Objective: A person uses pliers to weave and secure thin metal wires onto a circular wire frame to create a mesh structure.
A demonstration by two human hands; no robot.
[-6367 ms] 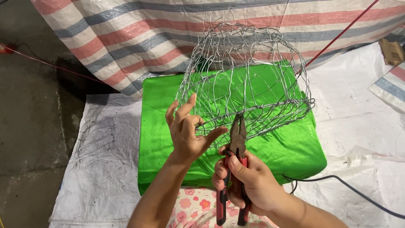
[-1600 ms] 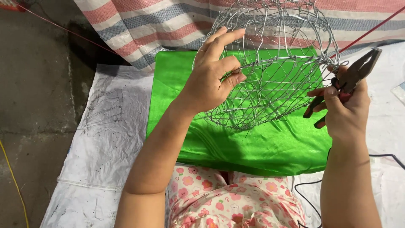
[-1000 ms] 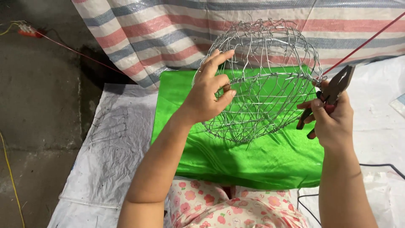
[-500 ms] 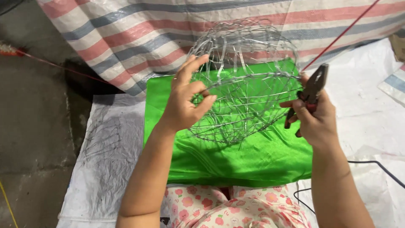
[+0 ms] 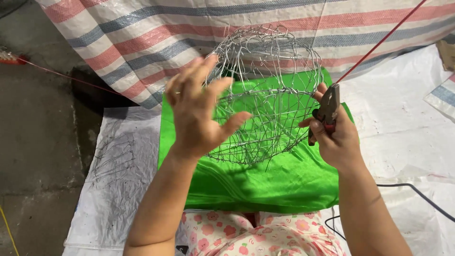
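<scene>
Two hands work around the wire basket (image 5: 270,95), which hangs above the green cloth (image 5: 265,185), nearer its far edge than its near one. The cloth lies on a white sheet (image 5: 403,132) on the floor, and this sheet has free room to the right of the cloth and also to the left. My left hand (image 5: 199,111) is raised at the basket's left side, fingers spread wide, the grip open; I cannot tell if the fingertips touch the wire. My right hand (image 5: 339,140) is at the basket's right rim, its grip closed around the pliers (image 5: 327,111), which point upward with the tip close to the wire.
</scene>
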